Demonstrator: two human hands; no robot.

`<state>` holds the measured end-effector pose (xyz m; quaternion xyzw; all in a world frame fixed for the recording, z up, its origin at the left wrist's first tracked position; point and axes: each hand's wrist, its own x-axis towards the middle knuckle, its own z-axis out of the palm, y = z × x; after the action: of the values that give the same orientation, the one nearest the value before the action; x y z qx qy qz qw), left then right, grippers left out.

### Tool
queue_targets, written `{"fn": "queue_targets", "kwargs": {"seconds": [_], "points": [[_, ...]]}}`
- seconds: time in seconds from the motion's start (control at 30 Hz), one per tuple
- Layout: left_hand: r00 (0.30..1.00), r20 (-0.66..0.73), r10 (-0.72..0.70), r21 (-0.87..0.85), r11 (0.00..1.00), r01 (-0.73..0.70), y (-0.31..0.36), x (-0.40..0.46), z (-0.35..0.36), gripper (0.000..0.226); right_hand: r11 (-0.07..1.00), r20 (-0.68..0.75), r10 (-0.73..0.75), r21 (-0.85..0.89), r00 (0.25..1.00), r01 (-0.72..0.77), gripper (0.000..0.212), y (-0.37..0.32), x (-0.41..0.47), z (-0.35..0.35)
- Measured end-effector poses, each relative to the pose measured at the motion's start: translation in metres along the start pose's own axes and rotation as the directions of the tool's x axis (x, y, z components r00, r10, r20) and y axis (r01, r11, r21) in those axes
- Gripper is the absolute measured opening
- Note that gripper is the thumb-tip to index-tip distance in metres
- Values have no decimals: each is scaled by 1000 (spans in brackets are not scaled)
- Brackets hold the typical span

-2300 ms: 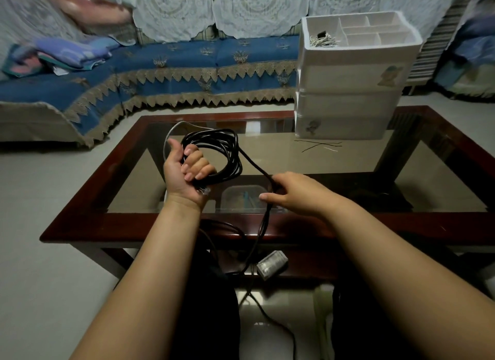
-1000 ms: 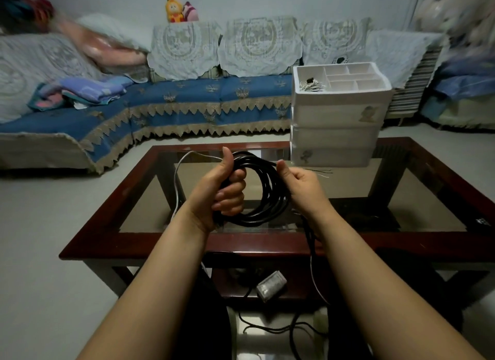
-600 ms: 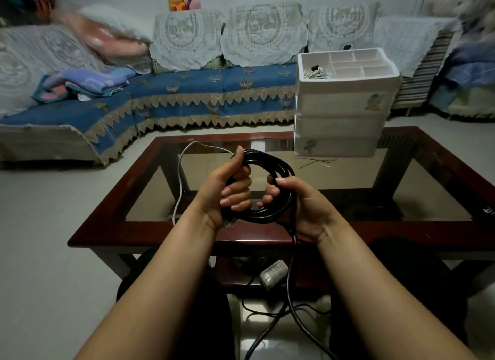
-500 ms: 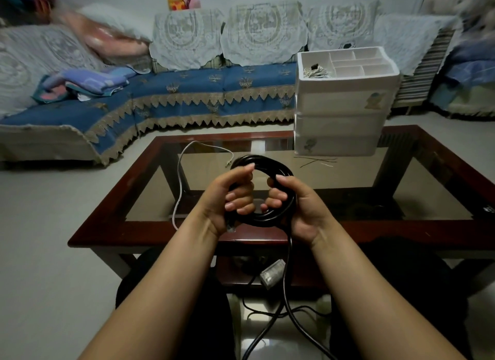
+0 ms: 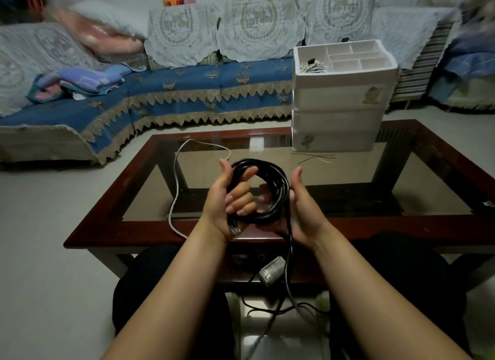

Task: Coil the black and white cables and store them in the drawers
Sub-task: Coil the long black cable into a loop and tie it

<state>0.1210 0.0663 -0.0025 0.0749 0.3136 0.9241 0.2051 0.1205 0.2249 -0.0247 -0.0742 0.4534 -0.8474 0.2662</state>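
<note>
Centre frame, above the near edge of the glass table [image 5: 412, 172]: the black cable [image 5: 270, 182] hangs as a ring of several loops between your hands, its opening facing you and its plane roughly upright, slightly wider than tall. Your left hand [image 5: 227, 201] has its fingers curled tight round the left side of the ring, with a plug end poking out below the palm; your right hand [image 5: 300, 212] cups the right side, thumb raised, though whether its fingers close on the strands cannot be told. From the ring's lower right a loose tail drops past the table edge to the lower centre of the frame, where more slack and a small clear box [image 5: 272, 271] lie on the floor. The white cable [image 5: 175, 182] lies uncoiled across the glass at left of centre, one end trailing off the near edge. The white drawers [image 5: 337, 113] stand at upper right, all shut, with an open divided tray on top. The likely trouble: the loops spring apart if your left grip eases, or the floor slack snags on the box or table rail as you draw it up, dragging the ring out of shape.
</note>
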Motion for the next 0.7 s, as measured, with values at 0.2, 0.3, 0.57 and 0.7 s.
{"fn": "queue_targets", "kwargs": {"seconds": [0.2,0.3,0.57,0.7], "points": [[916,-358,181,-127,962,-240,21,7,2,60,932,-138,-62,-361,989,8,35,11,-2,2],[798,-528,290,-95,914,-395,39,6,-2,58,867,-219,-92,-498,971,-31,18,6,-10,-4],[610,-611,504,303,861,-409,36,10,4,54,619,-159,-14,-777,987,-116,26,3,-7,9],[610,-487,626,602,746,-285,20,10,10,46,727,-196,201,-627,960,-280,23,-3,-7,14]]}}
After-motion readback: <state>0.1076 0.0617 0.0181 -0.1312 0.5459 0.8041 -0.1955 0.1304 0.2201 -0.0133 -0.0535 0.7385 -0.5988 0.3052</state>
